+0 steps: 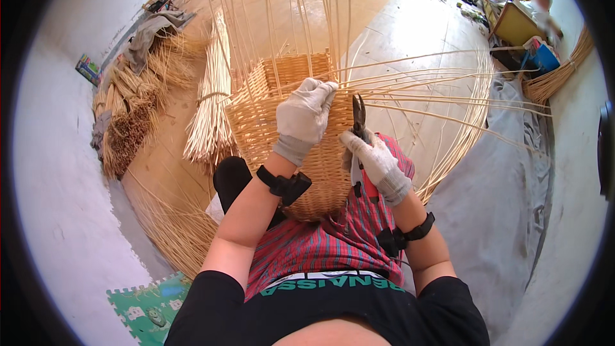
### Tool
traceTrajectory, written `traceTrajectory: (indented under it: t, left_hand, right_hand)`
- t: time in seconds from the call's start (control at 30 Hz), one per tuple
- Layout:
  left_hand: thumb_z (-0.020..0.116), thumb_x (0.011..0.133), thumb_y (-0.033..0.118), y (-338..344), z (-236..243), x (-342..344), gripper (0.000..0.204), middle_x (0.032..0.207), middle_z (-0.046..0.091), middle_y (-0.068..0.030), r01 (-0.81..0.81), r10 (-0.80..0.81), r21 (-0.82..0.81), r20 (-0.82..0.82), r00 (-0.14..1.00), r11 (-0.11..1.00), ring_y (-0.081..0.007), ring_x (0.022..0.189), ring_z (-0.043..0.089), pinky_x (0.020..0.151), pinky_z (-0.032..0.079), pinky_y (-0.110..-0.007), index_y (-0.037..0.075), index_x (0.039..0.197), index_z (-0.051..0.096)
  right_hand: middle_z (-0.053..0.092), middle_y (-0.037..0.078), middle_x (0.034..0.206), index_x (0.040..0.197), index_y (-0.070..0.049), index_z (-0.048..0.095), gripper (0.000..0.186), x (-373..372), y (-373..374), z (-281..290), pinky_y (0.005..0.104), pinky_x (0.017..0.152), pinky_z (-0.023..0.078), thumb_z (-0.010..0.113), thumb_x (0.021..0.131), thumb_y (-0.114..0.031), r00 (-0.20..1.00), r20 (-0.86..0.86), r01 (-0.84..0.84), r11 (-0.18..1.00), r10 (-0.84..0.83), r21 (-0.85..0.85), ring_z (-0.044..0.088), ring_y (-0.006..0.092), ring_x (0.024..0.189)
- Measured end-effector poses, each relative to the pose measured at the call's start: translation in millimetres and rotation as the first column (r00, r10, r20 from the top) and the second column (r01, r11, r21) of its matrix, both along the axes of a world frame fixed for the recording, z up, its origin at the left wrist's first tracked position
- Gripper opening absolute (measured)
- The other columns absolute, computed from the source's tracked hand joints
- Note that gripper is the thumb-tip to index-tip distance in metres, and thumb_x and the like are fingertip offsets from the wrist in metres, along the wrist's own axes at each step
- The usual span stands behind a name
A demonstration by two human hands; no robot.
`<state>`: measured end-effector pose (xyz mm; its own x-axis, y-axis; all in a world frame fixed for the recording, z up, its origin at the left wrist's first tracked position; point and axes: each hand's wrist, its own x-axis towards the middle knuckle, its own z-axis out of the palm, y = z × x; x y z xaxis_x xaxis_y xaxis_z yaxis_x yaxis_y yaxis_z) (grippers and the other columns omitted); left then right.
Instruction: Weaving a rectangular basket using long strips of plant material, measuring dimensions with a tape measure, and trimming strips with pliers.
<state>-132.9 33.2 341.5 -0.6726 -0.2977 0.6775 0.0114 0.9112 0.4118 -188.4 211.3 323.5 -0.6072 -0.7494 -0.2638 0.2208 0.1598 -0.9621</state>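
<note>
Basket [328,166] at centre: woven cane, ribbed, rough, faint sheen. Pliers [359,115], 2 o'clock: dark metal, smooth. Left glove [303,115], right glove [379,163]: knitted cloth, matt. Lap cover [307,241], 6 o'clock: woven cloth, matt. Bundled canes [211,112], 10 o'clock: woody, smooth. Floor [410,22], 1 o'clock: smooth, glossy. Sheet [506,198], 3 o'clock: creased, cloth-like, matt. Bucket [544,59], outer 2 o'clock: plastic-looking, smooth. Mat [131,317], between 7 and 8 o'clock: foam-like.

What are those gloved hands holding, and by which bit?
The right hand grips dark pliers by the handles. The left hand is at the wicker basket's rim; whether it pinches anything can't be told.
</note>
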Motion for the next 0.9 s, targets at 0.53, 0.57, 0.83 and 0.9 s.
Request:
traceTrajectory:
  t: [0.53, 0.57, 0.83, 0.9]
  left_hand:
    - [0.073, 0.09, 0.005, 1, -3, 2, 0.018, 0.095, 0.07, -0.0093, 0.01, -0.006, 0.054, -0.076, 0.997, 0.998, -0.0244, 0.082, 0.07, 0.071, 0.055, -0.032, 0.007, 0.107, 0.075]
    - [0.073, 0.09, 0.005, 2, -2, 2, 0.018, 0.095, 0.07, -0.0092, 0.003, 0.002, 0.063, -0.076, 0.997, 0.998, -0.0243, 0.082, 0.07, 0.071, 0.055, -0.032, 0.007, 0.107, 0.075]
    - [0.068, 0.089, 0.006, 3, -2, 3, 0.028, 0.093, 0.066, -0.0064, -0.035, 0.035, -0.024, -0.007, 0.999, 0.999, -0.0253, 0.077, 0.067, 0.065, 0.054, -0.036, 0.013, 0.116, 0.073]
    - [0.062, 0.086, 0.006, 7, 0, 3, 0.037, 0.097, 0.063, -0.0075, -0.054, 0.067, -0.115, 0.113, 0.991, 0.992, -0.0278, 0.078, 0.068, 0.063, 0.053, -0.042, 0.016, 0.121, 0.068]
  right_hand:
    - [0.067, 0.004, 0.081, 0.121, -0.004, 0.064, 0.05, -7, -14, -9, 0.0299, 0.064, 0.055, 0.067, 0.097, -0.047, 0.99, -0.103, 0.11, 0.987, -0.098, 0.119, 0.066, 0.012, 0.068]
    - [0.067, 0.004, 0.082, 0.123, -0.005, 0.064, 0.05, -7, -14, -9, 0.03, 0.064, 0.055, 0.067, 0.097, -0.047, 0.989, -0.108, 0.112, 0.987, -0.1, 0.113, 0.065, 0.0119, 0.068]
    - [0.066, 0.004, 0.079, 0.118, -0.004, 0.064, 0.046, -2, -9, -9, 0.0299, 0.065, 0.052, 0.065, 0.097, -0.045, 0.981, -0.183, 0.081, 0.99, -0.059, 0.112, 0.063, 0.0115, 0.067]
    - [0.065, 0.004, 0.079, 0.112, -0.002, 0.062, 0.037, 4, -5, -11, 0.0289, 0.062, 0.05, 0.064, 0.099, -0.037, 0.99, -0.143, 0.035, 0.993, -0.018, 0.111, 0.062, 0.0117, 0.066]
